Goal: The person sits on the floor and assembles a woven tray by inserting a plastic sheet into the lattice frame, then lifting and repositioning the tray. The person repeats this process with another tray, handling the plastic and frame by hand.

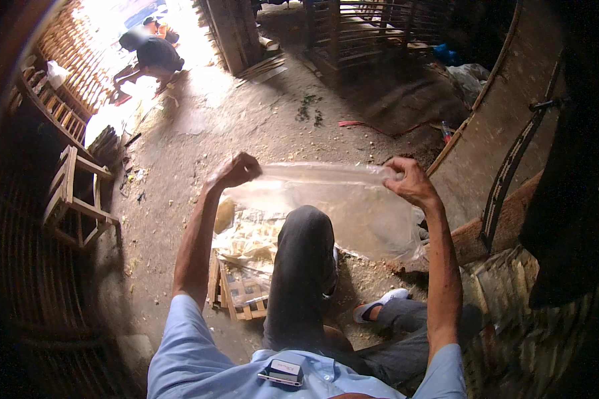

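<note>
A clear plastic bag point(373, 213) is stretched between my two raised hands, its upper edge nearly level. My left hand point(238, 171) pinches one corner of that edge, and my right hand point(411, 181) grips the other with bent fingers. The sheet hangs down past my raised knee, and its lower right part looks crumpled. Pale, thin strips or wrappings point(246, 236) lie below my left hand, on top of a slatted wooden crate point(249, 296). Part of this pile shows through or beside the plastic, so its exact kind cannot be made out.
At left stands a small wooden stool point(80, 196). A crouching person point(154, 56) is at the bright doorway. A wooden post point(231, 33) and slatted fence point(379, 26) stand at the back. A red cord point(366, 124) lies on the dirt floor point(246, 120). Right is a curved panel point(492, 126).
</note>
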A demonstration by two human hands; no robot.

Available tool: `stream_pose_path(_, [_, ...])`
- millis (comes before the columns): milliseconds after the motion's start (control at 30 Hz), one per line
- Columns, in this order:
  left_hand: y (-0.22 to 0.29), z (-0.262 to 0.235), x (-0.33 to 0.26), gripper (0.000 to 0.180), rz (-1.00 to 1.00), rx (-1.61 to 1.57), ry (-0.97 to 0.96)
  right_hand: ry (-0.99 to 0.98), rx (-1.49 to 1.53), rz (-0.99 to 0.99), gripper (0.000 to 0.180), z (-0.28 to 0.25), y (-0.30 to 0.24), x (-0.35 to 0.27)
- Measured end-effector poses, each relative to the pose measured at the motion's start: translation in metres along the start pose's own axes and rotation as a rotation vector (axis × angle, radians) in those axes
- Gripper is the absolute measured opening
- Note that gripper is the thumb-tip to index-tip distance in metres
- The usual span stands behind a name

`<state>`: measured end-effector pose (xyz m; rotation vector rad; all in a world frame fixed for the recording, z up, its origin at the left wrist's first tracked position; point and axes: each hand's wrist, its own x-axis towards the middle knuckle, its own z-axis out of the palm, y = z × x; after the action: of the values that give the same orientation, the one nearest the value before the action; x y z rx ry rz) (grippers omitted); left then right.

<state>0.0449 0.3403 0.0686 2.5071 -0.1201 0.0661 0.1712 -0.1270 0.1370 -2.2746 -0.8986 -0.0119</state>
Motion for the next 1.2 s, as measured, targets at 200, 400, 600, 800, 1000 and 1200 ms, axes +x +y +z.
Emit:
stream_pose_path(200, [0.075, -0.025, 0.046, 0.022, -0.174, 0.502, 0.945, 0.688, -0.564, -0.304, 0.021, 0.004, 0.006, 0.025])
stream_pose_path(400, [0.13, -0.041, -0.05, 0.013, 0.181, 0.633, 1.062, 0.804, -0.502, -0.484, 0.03, 0.012, -0.05, -0.024])
stream_pose_path(600, [-0.048, 0.077, -0.049, 0.023, -0.104, -0.08, -0.077, -0.113, -0.815, -0.359, 0.021, 0.136, 0.099, -0.065])
stream_pose_path(800, [-0.032, -0.004, 0.022, 0.031, -0.065, 0.334, 0.889, 0.396, -0.334, -0.138, 0.042, 0.019, -0.05, 0.017])
stream_pose_path(1000, [0.049, -0.001, 0.007, 0.038, -0.122, 0.487, 0.388, -0.018, -0.421, 0.027, 0.034, 0.12, 0.044, -0.078])
stream_pose_path(1200, [0.061, -0.008, -0.03, 0.025, 0.226, 0.105, 0.484, 0.063, 0.285, -0.01, 0.019, 0.047, -0.035, -0.178])
